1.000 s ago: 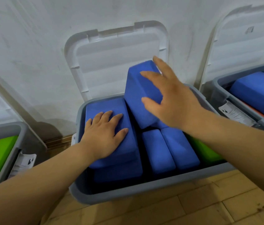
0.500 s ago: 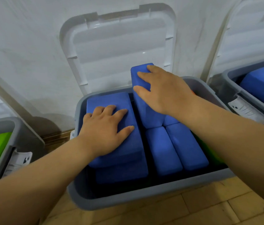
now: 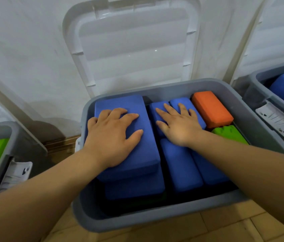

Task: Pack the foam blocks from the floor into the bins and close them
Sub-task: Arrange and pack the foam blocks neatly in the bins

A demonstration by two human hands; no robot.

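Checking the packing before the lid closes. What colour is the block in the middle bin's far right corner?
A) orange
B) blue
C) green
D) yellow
A: the orange block lies in the far right corner of the middle bin, just beyond the green block.

Soft even light, wide-angle bending, slight blur

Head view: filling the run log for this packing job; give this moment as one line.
left hand: flat on big blue block | right hand: flat on two smaller blue blocks | bin: lid open
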